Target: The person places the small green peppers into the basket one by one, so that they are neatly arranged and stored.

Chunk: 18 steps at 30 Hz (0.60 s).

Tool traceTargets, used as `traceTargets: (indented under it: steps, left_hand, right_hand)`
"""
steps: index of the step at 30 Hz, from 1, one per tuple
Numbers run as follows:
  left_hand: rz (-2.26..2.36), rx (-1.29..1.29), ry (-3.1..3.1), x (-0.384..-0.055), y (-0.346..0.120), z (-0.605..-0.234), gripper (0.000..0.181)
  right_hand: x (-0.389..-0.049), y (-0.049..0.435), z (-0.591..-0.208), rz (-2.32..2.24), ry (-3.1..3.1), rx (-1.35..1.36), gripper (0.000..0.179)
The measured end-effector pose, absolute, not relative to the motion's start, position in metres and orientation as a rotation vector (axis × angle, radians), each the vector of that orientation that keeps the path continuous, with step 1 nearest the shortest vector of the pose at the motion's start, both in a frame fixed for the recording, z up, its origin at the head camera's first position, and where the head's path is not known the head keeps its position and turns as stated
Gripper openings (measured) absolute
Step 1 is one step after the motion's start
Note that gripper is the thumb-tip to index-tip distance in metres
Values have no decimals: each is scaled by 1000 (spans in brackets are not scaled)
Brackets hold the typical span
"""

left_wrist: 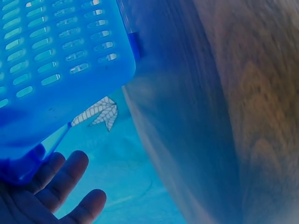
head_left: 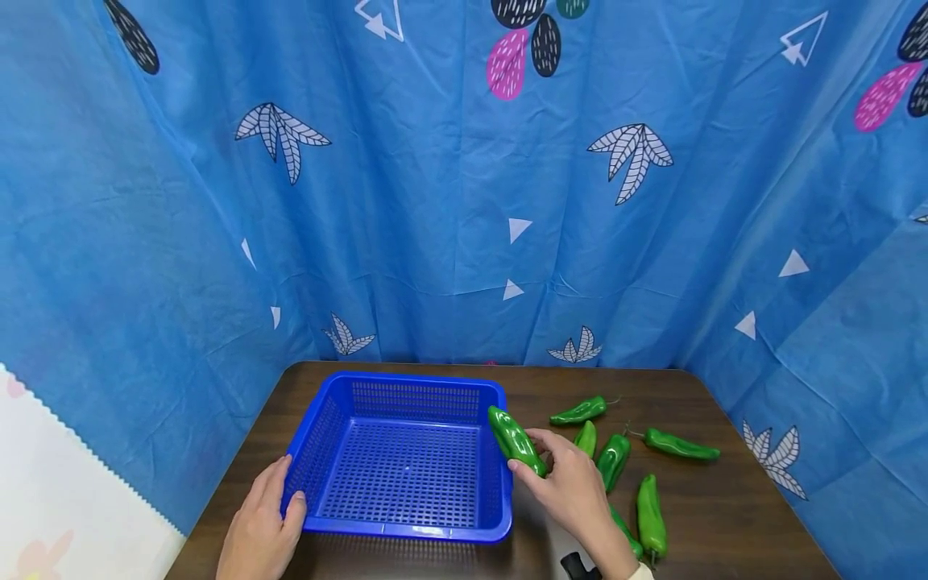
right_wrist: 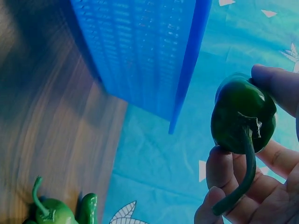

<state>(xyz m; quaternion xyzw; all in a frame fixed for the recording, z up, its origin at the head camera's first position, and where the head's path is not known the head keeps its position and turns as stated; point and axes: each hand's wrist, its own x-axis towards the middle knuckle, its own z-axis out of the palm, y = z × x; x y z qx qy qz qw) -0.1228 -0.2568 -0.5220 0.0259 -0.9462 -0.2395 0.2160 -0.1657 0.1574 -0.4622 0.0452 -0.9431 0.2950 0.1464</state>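
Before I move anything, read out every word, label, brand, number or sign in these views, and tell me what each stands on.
None: no readable word, label, brand, number or sign shows.
The blue curtain bears a printed pattern of leaves, triangles and drops, not text.
The blue basket and the held green pepper show no lettering; the tiny dark specks on the basket in the left wrist view are too small to make out.

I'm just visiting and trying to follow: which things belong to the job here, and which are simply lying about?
Part of the job:
Green pepper in the right hand
Blue basket held by the left hand
Loose green peppers, probably

Just surroundings:
Wooden table
Blue curtain
White cloth, far left
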Motion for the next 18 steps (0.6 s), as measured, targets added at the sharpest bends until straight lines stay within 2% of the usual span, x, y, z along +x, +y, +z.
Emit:
traceTargets:
  steps: [18]
  left_hand:
    - [-595, 43, -2614, -121, -242, -521, 55]
  right_hand:
    - [-189, 123, -453, 886, -2723, 302, 49]
